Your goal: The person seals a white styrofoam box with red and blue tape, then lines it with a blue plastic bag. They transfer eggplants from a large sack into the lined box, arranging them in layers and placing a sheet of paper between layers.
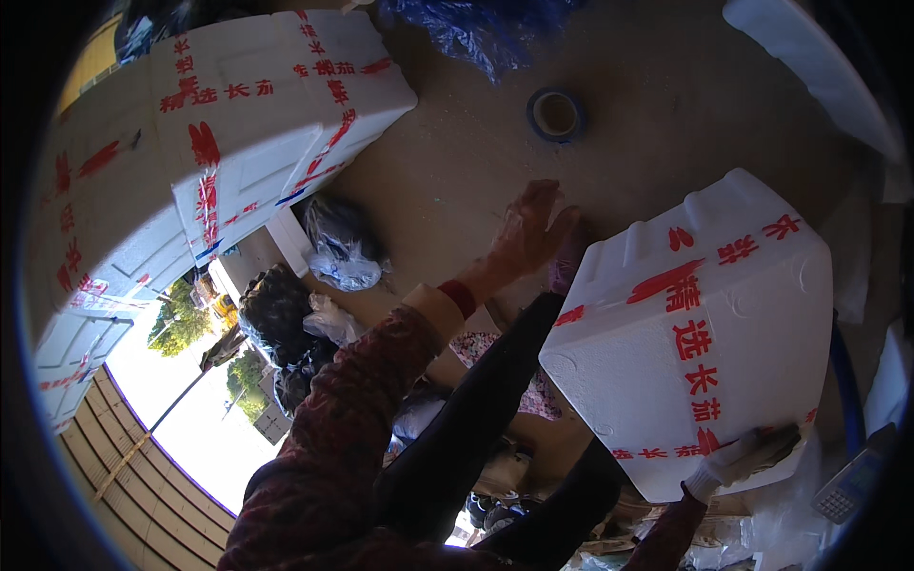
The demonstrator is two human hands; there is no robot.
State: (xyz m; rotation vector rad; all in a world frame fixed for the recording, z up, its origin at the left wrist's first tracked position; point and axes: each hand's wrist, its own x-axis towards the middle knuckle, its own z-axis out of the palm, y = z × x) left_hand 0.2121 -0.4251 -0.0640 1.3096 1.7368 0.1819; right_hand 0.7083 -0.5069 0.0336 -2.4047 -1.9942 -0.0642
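A white foam box (643, 371) with red writing and tape stands tilted in the picture, on the right in front of me. My right hand (746, 457), in a light glove with dark fingertips, lies against its lower edge. Bare and slightly blurred, my left hand (532, 228) reaches over the floor just left of the box, fingers apart, with nothing seen in it. Beyond that hand, a roll of tape (557, 114) with a blue rim lies on the floor.
Stacked white foam boxes (250, 143) with red marks fill the upper left. Blue plastic film (478, 28) lies at the top. Dark plastic bags (343, 235) sit left of my arm. A keypad device (842, 492) is at lower right, and a white foam piece (814, 71) at upper right.
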